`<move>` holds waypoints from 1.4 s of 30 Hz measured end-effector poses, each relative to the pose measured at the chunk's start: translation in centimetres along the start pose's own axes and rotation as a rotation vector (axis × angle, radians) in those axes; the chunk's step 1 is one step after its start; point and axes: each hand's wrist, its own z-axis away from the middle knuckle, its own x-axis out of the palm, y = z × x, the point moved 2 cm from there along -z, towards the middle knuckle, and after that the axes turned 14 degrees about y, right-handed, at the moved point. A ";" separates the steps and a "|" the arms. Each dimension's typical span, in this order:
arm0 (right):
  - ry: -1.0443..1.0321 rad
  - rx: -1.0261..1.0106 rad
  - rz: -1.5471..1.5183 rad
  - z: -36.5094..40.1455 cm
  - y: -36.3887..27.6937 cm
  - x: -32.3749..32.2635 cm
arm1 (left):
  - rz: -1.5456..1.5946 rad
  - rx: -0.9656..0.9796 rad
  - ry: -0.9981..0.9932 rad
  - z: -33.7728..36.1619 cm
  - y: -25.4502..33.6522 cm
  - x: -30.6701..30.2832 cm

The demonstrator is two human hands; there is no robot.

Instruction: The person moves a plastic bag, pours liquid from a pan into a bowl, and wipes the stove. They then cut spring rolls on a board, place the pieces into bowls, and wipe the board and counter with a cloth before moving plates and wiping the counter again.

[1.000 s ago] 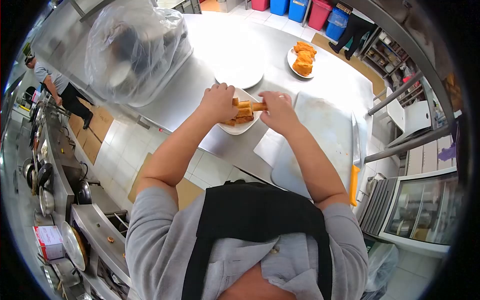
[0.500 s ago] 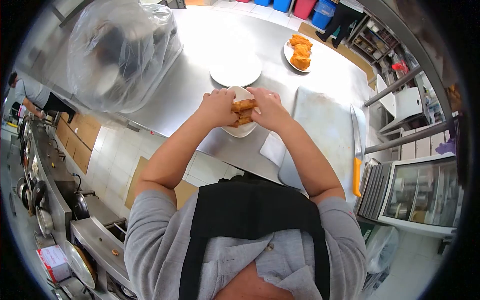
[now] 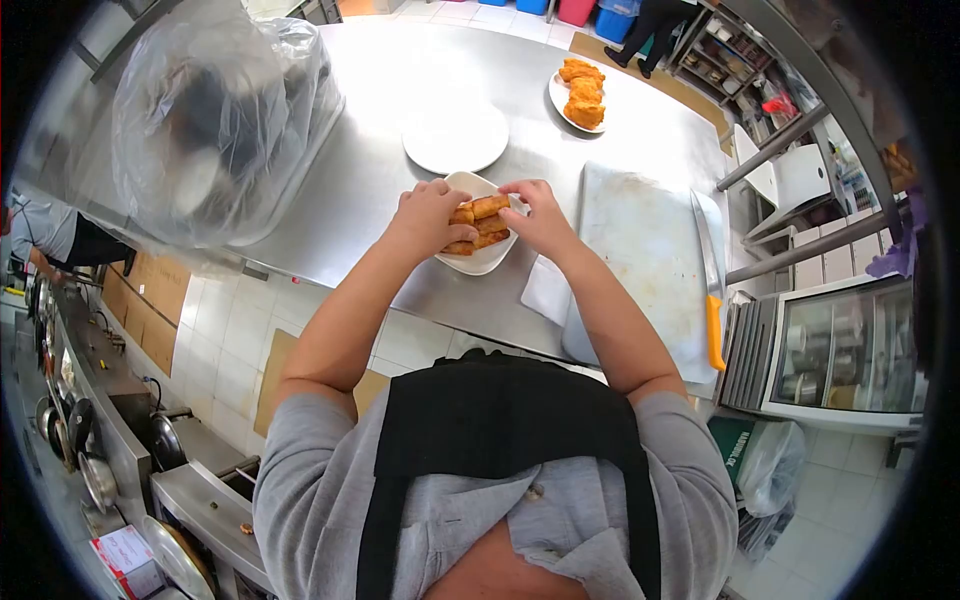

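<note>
Golden-brown fried rolls (image 3: 487,224) lie side by side on a small white dish (image 3: 480,263) on the steel table. My left hand (image 3: 430,219) has its fingers wrapped round the left ends of the rolls. At the dish's right rim, my right hand (image 3: 540,215) is spread, its thumb and fingers apart and nothing held between them. Its thumb is close to the rolls' right ends. An empty round white plate (image 3: 455,140) sits just beyond the dish.
A cutting board (image 3: 640,240) bears an orange-handled knife (image 3: 714,320). Fried pieces (image 3: 583,95) lie on a plate at the back. A plastic-covered load (image 3: 215,130) stands left. A person (image 3: 50,235) is far left, another (image 3: 650,30) beyond the table.
My right hand has loosened from the rolls and opened beside them, so more of them shows. My left hand stays on them. The view has shifted slightly.
</note>
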 end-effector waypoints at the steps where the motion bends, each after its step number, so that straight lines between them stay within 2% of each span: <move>1: -0.010 -0.011 -0.003 -0.1 -0.1 0.2 | -0.016 -0.016 0.000 0.0 0.1 0.0; 8: -0.026 -0.115 0.130 0.0 -0.4 0.3 | -0.026 -0.099 0.005 0.1 -0.5 0.3; 11: 0.050 -0.024 0.064 0.4 -0.6 -0.2 | -0.039 -0.045 0.094 0.4 -0.2 -0.1; 14: 0.067 0.210 0.007 0.7 0.5 -1.0 | 0.013 -0.024 0.192 0.9 0.5 -1.6; 17: -0.174 0.477 0.073 0.1 4.1 0.3 | 0.125 0.000 0.359 1.8 -0.4 -2.4; 18: -0.269 0.618 0.007 0.3 2.9 0.1 | 0.157 -0.012 0.377 2.3 -0.4 -2.7; 20: -0.284 0.642 -0.062 0.4 2.8 1.0 | 0.191 -0.045 0.400 3.6 -0.8 -3.0; 21: -0.318 0.611 0.025 0.1 3.2 1.5 | 0.192 -0.066 0.407 4.2 -1.1 -3.0; 26: -0.155 0.472 -0.007 0.3 2.7 0.7 | 0.150 -0.128 0.485 7.5 -0.5 -3.9; 30: -0.171 0.587 0.027 -1.3 3.5 -3.1 | 0.126 -0.148 0.565 9.3 0.6 -4.7; 31: -0.282 0.048 0.458 -2.8 6.5 -3.3 | 0.119 -0.165 0.557 9.7 1.1 -4.8; 33: -0.231 0.059 0.499 -4.6 7.9 -6.3 | 0.102 -0.213 0.550 10.7 2.2 -4.9; 34: -0.091 0.621 0.112 -4.7 6.3 -9.7 | 0.125 -0.209 0.542 11.2 2.6 -4.5; 36: -0.001 0.588 0.163 -6.3 8.2 -13.5 | 0.169 -0.202 0.530 12.2 3.5 -3.2; 37: 0.005 0.500 0.198 -7.4 10.8 -14.9 | 0.160 -0.209 0.511 12.6 4.8 -2.8; 40: 0.220 0.445 0.154 -10.1 16.2 -19.6 | 0.180 -0.197 0.453 14.1 7.1 -1.1; 41: 0.307 0.557 0.068 -10.5 16.6 -21.1 | 0.194 -0.195 0.451 14.5 7.6 -0.4; 42: 0.486 0.607 0.008 -10.8 18.0 -21.7 | 0.192 -0.236 0.431 14.9 8.4 -0.1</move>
